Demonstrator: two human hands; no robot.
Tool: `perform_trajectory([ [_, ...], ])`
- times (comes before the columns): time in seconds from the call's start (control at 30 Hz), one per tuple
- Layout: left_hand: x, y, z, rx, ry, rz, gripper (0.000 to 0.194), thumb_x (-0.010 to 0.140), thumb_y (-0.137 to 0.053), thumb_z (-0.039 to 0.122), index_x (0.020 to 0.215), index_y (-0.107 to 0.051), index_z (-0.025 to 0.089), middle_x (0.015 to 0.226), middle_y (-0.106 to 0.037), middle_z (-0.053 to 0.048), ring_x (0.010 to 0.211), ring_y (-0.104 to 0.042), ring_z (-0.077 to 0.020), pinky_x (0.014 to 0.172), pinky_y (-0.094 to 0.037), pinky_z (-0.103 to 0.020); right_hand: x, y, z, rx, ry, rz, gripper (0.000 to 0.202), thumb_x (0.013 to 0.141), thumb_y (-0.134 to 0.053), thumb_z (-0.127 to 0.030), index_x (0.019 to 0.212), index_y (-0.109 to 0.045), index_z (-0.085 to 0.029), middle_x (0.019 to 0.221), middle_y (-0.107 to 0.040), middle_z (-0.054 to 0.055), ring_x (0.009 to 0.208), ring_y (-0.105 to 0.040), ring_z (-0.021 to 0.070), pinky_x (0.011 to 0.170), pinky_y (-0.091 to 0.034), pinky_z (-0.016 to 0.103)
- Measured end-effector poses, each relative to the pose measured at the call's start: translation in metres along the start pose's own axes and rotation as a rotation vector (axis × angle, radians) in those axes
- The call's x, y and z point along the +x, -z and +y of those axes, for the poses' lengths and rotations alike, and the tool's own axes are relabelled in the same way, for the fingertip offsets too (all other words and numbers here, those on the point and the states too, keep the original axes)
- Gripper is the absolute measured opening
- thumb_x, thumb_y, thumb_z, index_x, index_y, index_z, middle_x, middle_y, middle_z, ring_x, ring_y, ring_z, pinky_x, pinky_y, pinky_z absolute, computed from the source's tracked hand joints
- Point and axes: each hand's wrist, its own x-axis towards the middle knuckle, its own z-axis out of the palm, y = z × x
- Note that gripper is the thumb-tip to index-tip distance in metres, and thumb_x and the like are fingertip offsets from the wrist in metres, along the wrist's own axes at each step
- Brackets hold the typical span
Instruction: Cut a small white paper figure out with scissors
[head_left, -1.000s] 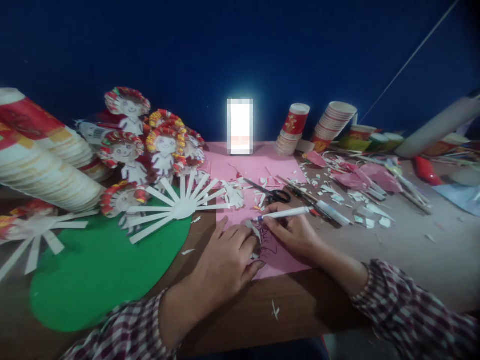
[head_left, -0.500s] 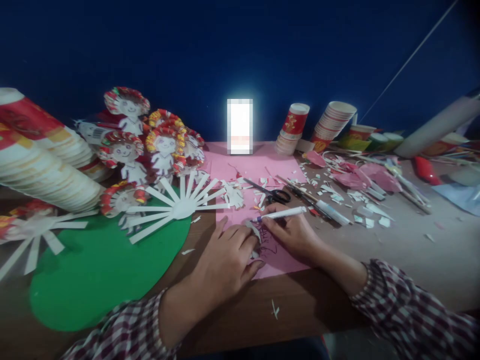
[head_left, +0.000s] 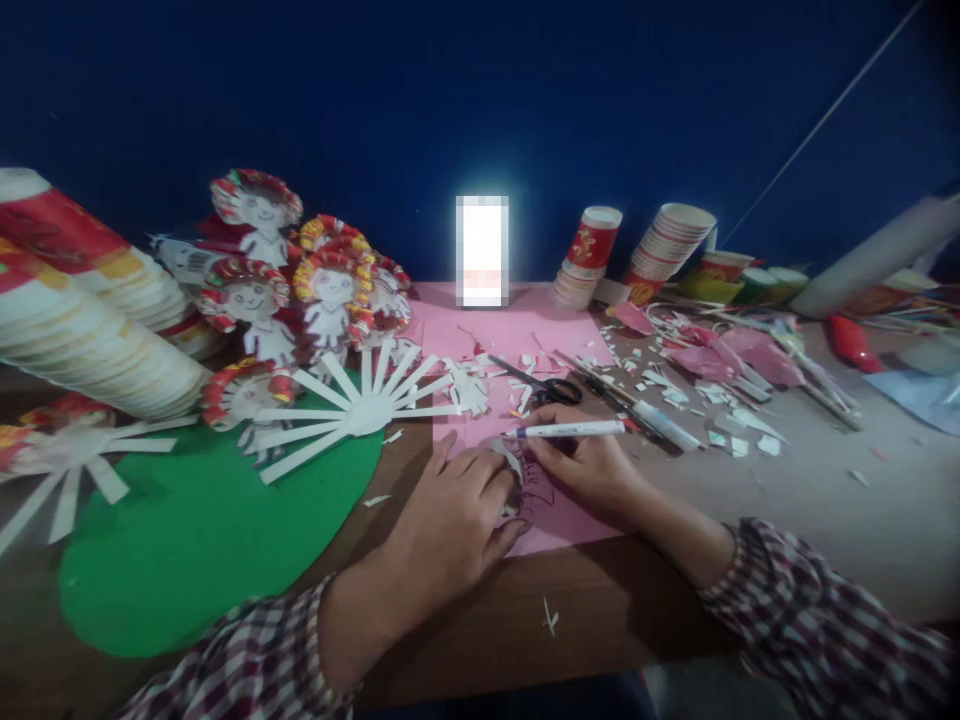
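My right hand (head_left: 589,465) pinches a white marker (head_left: 574,429), its dark tip pointing left over a small white-grey paper cutout (head_left: 514,466). Whether the tip touches the cutout, I cannot tell. Lying across the cutout, my left hand (head_left: 457,510) keeps it between thumb and fingers against the pink paper (head_left: 585,520); the fingers hide much of it. Dark pen scribbles mark that pink sheet between the hands. Just beyond my right hand lie black-handled scissors (head_left: 561,390).
Left of my hands, a white paper piece with radiating strips (head_left: 369,412) overlaps a green sheet (head_left: 225,560). Behind it are paper dolls (head_left: 255,290) and stacked paper cups (head_left: 97,340). Paper scraps (head_left: 739,420) and pens litter the right side. A bright blurred-out screen (head_left: 481,250) stands against the blue wall.
The marker has tipped nearer to level, its back end moving slightly down and right. My left hand stays on the cutout. The whole view has shifted slightly.
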Motion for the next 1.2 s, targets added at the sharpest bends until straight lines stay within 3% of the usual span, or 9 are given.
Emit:
perform_trajectory([
  [0.17, 0.000, 0.000, 0.000, 0.003, 0.005, 0.002, 0.032, 0.090, -0.046, 0.041, 0.108, -0.057, 0.017, 0.110, -0.061, -0.009, 0.107, -0.053, -0.0254, 0.107, -0.023, -0.056, 0.004, 0.003, 0.000, 0.240, -0.147, 0.076, 0.016, 0.081, -0.063, -0.031, 0.084, -0.060, -0.016, 0.072, -0.061, 0.002, 0.065, -0.057, 0.0130, 0.058, -0.046, 0.024],
  [0.3, 0.000, 0.000, -0.001, 0.013, 0.006, -0.008, 0.032, 0.090, -0.047, 0.042, 0.105, -0.059, 0.017, 0.109, -0.061, -0.009, 0.106, -0.053, -0.0255, 0.107, -0.024, -0.055, 0.006, 0.014, -0.007, 0.397, -0.169, 0.132, 0.015, 0.082, -0.061, -0.031, 0.089, -0.056, -0.018, 0.063, -0.056, -0.002, 0.050, -0.045, 0.0083, 0.043, -0.034, 0.019],
  [0.37, 0.000, -0.001, -0.001, 0.019, 0.002, -0.017, 0.032, 0.090, -0.047, 0.043, 0.103, -0.060, 0.018, 0.109, -0.061, -0.008, 0.107, -0.052, -0.0257, 0.107, -0.024, -0.054, 0.007, 0.017, -0.012, 0.380, -0.120, 0.160, 0.014, 0.081, -0.061, -0.029, 0.089, -0.056, -0.018, 0.062, -0.055, -0.002, 0.051, -0.044, 0.0081, 0.044, -0.033, 0.019],
  [0.47, -0.001, -0.001, -0.001, 0.037, -0.001, -0.006, 0.032, 0.089, -0.048, 0.044, 0.101, -0.060, 0.017, 0.109, -0.061, -0.009, 0.106, -0.052, -0.0265, 0.106, -0.025, -0.054, 0.007, 0.013, -0.017, 0.352, -0.128, 0.061, 0.015, 0.078, -0.062, -0.027, 0.086, -0.054, -0.018, 0.064, -0.054, -0.002, 0.052, -0.044, 0.0089, 0.046, -0.035, 0.020],
  [0.6, -0.001, -0.002, -0.001, 0.035, -0.009, 0.021, 0.031, 0.089, -0.048, 0.042, 0.104, -0.058, 0.016, 0.108, -0.061, -0.010, 0.104, -0.053, -0.0264, 0.104, -0.029, -0.054, 0.010, 0.001, -0.016, 0.129, -0.087, 0.040, 0.014, 0.080, -0.057, -0.029, 0.074, -0.052, -0.017, 0.065, -0.050, -0.002, 0.059, -0.045, 0.0107, 0.054, -0.038, 0.022],
  [0.8, -0.001, -0.004, -0.001, 0.033, -0.007, 0.042, 0.030, 0.088, -0.051, 0.041, 0.102, -0.059, 0.016, 0.106, -0.061, -0.010, 0.102, -0.053, -0.0270, 0.101, -0.033, -0.052, 0.016, -0.008, -0.011, 0.017, -0.065, 0.023, 0.008, 0.081, -0.054, -0.025, 0.080, -0.052, -0.017, 0.061, -0.044, -0.005, 0.054, -0.040, 0.0090, 0.050, -0.034, 0.021],
  [1.2, 0.000, -0.004, -0.002, -0.009, 0.004, 0.015, 0.032, 0.090, -0.047, 0.041, 0.108, -0.058, 0.017, 0.111, -0.060, -0.010, 0.104, -0.052, -0.0268, 0.101, -0.033, -0.051, 0.017, -0.007, -0.013, -0.088, -0.011, -0.032, 0.012, 0.087, -0.051, -0.026, 0.080, -0.053, -0.016, 0.064, -0.050, -0.002, 0.058, -0.046, 0.0099, 0.056, -0.037, 0.021],
])
